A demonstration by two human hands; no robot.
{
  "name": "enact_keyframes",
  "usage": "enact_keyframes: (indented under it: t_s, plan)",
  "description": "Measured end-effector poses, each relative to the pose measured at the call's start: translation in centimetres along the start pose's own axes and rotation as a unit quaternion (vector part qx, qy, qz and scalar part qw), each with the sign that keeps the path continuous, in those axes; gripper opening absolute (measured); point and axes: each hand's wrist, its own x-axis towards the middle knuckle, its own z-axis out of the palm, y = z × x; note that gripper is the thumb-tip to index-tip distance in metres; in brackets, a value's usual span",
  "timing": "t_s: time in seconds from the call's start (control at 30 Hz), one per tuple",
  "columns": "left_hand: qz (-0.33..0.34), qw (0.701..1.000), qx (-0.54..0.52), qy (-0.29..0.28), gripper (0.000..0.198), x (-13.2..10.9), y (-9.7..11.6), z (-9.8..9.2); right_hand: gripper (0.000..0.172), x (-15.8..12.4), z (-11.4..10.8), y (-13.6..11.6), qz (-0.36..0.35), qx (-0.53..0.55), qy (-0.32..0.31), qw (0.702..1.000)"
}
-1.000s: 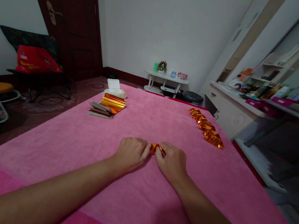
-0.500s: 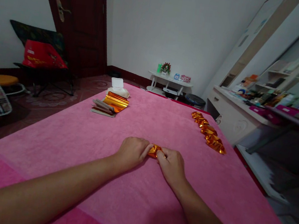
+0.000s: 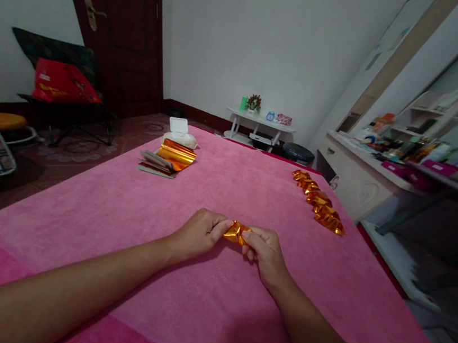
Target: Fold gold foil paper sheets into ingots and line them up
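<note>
Between my two hands is a small folded piece of shiny gold foil paper (image 3: 236, 233), low over the pink cloth (image 3: 227, 182). My left hand (image 3: 202, 232) pinches its left end between thumb and fingers. At the other end my right hand (image 3: 265, 254) grips it, thumb on top and fingers curled beneath. Several folded gold foil pieces (image 3: 318, 201) lie in a row on the right side of the cloth. At the back left rests a stack of foil paper sheets (image 3: 157, 163), its top gold sheet (image 3: 178, 154) curling up.
Behind the stack stands a white pack with a raised lid (image 3: 180, 137). A low white table (image 3: 260, 120) is by the far wall. A cluttered dresser (image 3: 361, 167) flanks the right side; a chair with a red bag (image 3: 64, 83) is at the left.
The right hand's fingers have shifted, and the foil piece now shows a wider, more angular face between the hands. My left hand has turned slightly.
</note>
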Motion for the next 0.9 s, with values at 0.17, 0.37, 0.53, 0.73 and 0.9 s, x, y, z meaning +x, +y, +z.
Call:
enact_keyframes:
  t_s: [0.17,0.37,0.53,0.73,0.9]
  plan:
    - [-0.026,0.962,-0.268,-0.029,0.051,0.2,0.3,0.3,0.037,0.1,0.1,0.0,-0.016,0.009,-0.041,0.999]
    - [-0.008,0.97,-0.24,-0.028,0.047,-0.2,1.0,0.3,0.04,0.1,0.1,0.3,-0.022,0.039,0.013,0.999]
    - [-0.011,0.957,-0.289,-0.02,0.05,-0.2,1.0,0.3,0.044,0.0,0.2,0.5,-0.026,0.058,0.021,0.998]
    - [0.006,0.945,-0.324,-0.049,0.051,-0.2,1.3,0.5,0.044,0.0,0.4,0.7,-0.019,0.116,0.042,0.992]
    - [-0.016,0.936,-0.35,-0.026,0.059,-0.1,1.4,0.4,0.045,0.0,0.4,0.9,-0.009,0.097,0.004,0.995]
